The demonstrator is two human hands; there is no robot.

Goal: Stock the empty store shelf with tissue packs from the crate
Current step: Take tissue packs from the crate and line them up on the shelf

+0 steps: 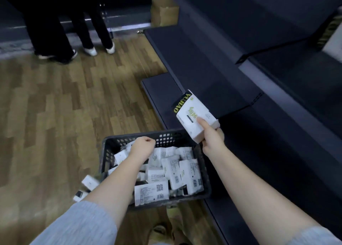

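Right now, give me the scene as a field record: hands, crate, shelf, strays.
right hand: grips a tissue pack, held up between crate and shelf
left hand: fingers curled, over the crate, no pack visible in its grip
crate: dark plastic, on the floor, many white packs inside
shelf: dark, bare where visible
strays: two packs on the floor left of the crate

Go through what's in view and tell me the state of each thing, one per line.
Crate: on the floor, holding many tissue packs.
Held tissue pack: gripped in the right hand, above the shelf edge.
Left hand: over the crate, fingers curled.
Lower shelf: bare.
Cardboard box: closed.
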